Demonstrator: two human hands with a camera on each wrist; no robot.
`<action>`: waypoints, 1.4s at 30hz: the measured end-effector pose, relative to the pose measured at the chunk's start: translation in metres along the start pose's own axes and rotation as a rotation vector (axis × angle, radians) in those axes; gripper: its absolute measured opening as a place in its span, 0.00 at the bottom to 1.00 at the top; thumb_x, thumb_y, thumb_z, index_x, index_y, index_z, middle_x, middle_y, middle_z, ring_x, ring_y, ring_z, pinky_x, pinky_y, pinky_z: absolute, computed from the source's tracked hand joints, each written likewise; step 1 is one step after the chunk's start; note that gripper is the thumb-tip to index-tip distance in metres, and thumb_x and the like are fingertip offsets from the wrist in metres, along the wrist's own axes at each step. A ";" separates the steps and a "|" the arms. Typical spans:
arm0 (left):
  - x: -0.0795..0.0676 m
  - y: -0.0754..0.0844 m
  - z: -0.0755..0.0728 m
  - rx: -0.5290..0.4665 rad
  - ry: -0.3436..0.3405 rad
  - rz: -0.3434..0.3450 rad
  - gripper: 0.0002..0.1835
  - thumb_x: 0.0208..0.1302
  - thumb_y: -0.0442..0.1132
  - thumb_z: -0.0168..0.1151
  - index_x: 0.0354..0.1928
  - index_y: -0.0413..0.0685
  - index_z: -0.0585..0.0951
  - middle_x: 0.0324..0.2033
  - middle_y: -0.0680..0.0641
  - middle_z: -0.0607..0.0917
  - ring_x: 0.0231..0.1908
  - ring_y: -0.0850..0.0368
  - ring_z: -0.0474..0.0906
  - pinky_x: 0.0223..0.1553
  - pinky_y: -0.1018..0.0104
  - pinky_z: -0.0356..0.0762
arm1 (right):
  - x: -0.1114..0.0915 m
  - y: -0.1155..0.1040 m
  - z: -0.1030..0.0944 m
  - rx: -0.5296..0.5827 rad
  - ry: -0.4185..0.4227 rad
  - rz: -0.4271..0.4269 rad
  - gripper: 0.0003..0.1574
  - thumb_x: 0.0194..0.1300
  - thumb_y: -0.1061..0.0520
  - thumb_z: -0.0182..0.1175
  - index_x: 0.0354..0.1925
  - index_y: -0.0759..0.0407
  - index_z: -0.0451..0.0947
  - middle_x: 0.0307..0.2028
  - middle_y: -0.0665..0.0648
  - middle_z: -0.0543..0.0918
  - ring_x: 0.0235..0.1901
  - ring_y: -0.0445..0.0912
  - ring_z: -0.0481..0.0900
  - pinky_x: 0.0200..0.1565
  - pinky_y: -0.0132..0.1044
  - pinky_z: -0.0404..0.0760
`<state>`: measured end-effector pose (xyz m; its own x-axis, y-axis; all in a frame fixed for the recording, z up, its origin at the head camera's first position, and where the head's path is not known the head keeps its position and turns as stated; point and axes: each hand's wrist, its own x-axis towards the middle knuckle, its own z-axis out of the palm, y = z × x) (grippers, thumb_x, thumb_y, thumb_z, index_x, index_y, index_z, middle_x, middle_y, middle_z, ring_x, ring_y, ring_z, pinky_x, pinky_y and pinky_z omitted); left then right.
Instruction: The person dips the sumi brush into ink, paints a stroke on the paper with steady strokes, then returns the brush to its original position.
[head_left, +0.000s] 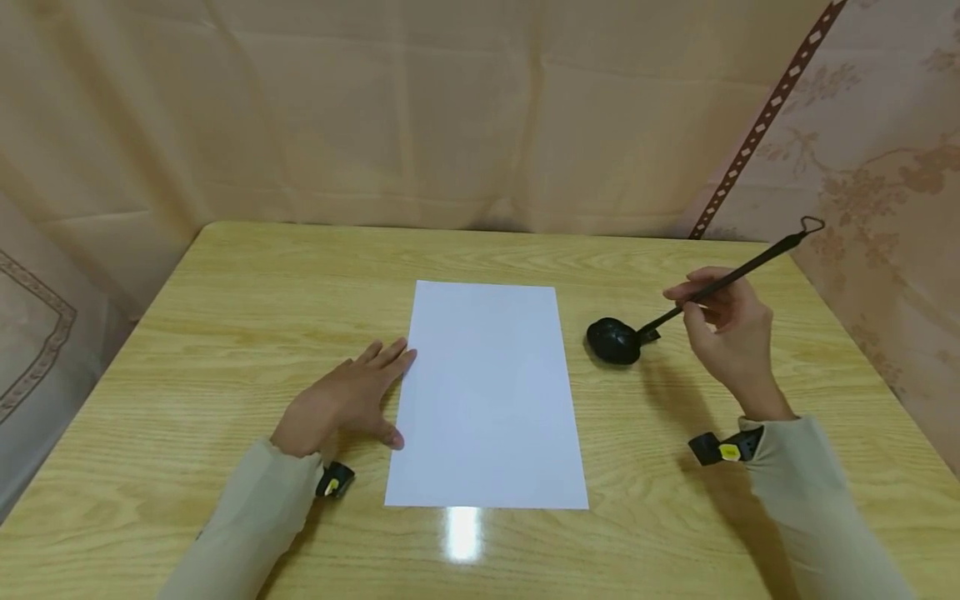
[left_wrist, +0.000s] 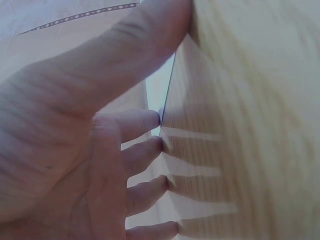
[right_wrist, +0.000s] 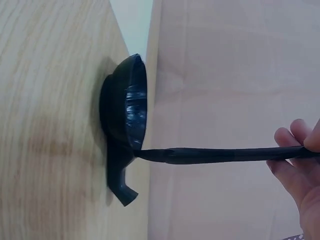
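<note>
My right hand point(head_left: 731, 333) pinches a slim black writing brush point(head_left: 750, 265) between thumb and fingers, with a hanging loop at its raised end. The brush slants down leftward, and its tapered tip meets the rim of a small black ink dish point(head_left: 613, 341). In the right wrist view the dish point(right_wrist: 135, 112) shows a glossy hollow and a short bent stub at its base. Fingers spread, my left hand point(head_left: 345, 404) rests at the left edge of a white sheet of paper point(head_left: 487, 400). Thumb and fingertips touch along that edge, as the left wrist view also shows.
A light wood-grain table point(head_left: 225, 333) carries the paper and dish. Behind it hangs a beige curtain point(head_left: 450, 117), and a patterned cloth point(head_left: 885, 167) hangs at the right. Each wrist wears a small black camera. Light reflects off the table just below the paper.
</note>
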<state>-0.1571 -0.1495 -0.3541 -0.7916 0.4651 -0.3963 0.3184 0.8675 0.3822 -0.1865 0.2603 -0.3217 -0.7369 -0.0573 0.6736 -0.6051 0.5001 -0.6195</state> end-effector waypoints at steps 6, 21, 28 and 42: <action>0.000 0.000 -0.001 0.008 0.001 0.000 0.61 0.36 0.54 0.72 0.69 0.47 0.45 0.69 0.46 0.40 0.67 0.41 0.34 0.60 0.37 0.43 | 0.003 -0.003 -0.002 0.036 -0.004 -0.028 0.18 0.51 0.80 0.46 0.43 0.80 0.68 0.32 0.49 0.82 0.33 0.36 0.81 0.32 0.20 0.76; 0.000 -0.001 -0.003 0.007 -0.007 -0.014 0.61 0.37 0.54 0.72 0.69 0.47 0.45 0.69 0.46 0.40 0.67 0.41 0.33 0.61 0.37 0.42 | 0.003 0.002 -0.007 -0.006 0.087 0.019 0.18 0.53 0.75 0.55 0.45 0.74 0.69 0.32 0.52 0.84 0.32 0.35 0.82 0.33 0.21 0.77; 0.000 -0.001 -0.001 0.006 -0.006 -0.010 0.61 0.37 0.53 0.72 0.69 0.47 0.45 0.69 0.46 0.40 0.67 0.41 0.34 0.61 0.37 0.42 | -0.003 0.009 -0.007 -0.038 0.178 0.083 0.17 0.52 0.72 0.60 0.43 0.70 0.72 0.32 0.56 0.82 0.30 0.34 0.81 0.33 0.21 0.77; 0.000 0.000 -0.001 0.009 -0.008 -0.001 0.60 0.38 0.53 0.72 0.69 0.46 0.45 0.69 0.45 0.40 0.67 0.41 0.34 0.60 0.37 0.42 | -0.003 0.007 -0.012 -0.018 0.185 0.090 0.18 0.50 0.73 0.61 0.43 0.71 0.72 0.33 0.54 0.83 0.31 0.34 0.81 0.33 0.21 0.77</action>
<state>-0.1571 -0.1496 -0.3530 -0.7875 0.4656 -0.4038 0.3223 0.8696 0.3741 -0.1851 0.2740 -0.3233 -0.7185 0.1472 0.6798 -0.5330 0.5115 -0.6740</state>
